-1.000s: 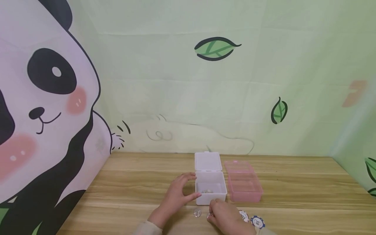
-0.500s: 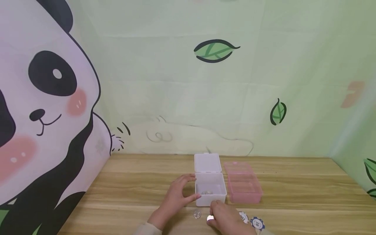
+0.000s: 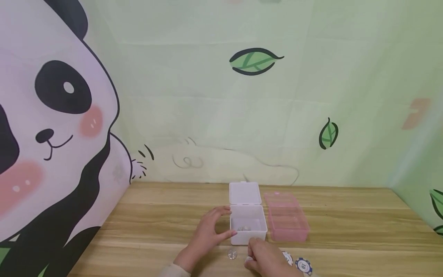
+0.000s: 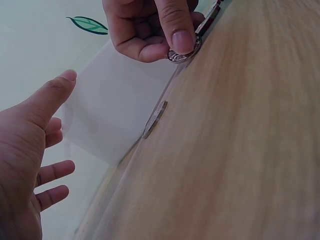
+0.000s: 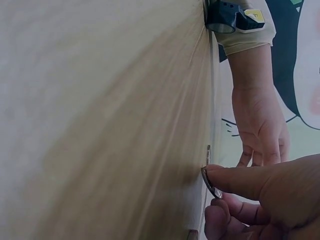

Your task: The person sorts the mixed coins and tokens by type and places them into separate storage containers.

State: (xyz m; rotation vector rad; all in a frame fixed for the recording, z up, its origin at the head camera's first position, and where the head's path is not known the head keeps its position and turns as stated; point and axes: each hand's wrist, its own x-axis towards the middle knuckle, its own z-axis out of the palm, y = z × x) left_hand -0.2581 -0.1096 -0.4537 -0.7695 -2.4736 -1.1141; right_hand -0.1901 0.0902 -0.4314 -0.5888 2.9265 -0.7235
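Note:
Midway along the table stands a white lidded box (image 3: 254, 238), its lid (image 3: 244, 193) tipped back and a few coins (image 3: 245, 228) on its floor. My left hand (image 3: 207, 231) is spread at the box's left side, thumb by the front rim, fingertips by the left rim. In front of the box my right hand (image 3: 270, 257) pinches a silver coin (image 5: 211, 185) between thumb and fingers. The left wrist view shows this coin tilted beneath the thumb, low over the wood. Another coin (image 3: 232, 254) lies flat before the box.
A translucent pink box (image 3: 290, 234), also with its lid back, stands right of the white one. Two poker chips, one white (image 3: 287, 258) partly behind my right hand and one blue and white (image 3: 303, 265), lie at right. Behind the table hangs a printed cloth (image 3: 207, 96).
The pinched coin has tilted: its face shone brightly half a second ago and now shows only a sliver. Both hands have hardly moved, and the boxes stay in place.

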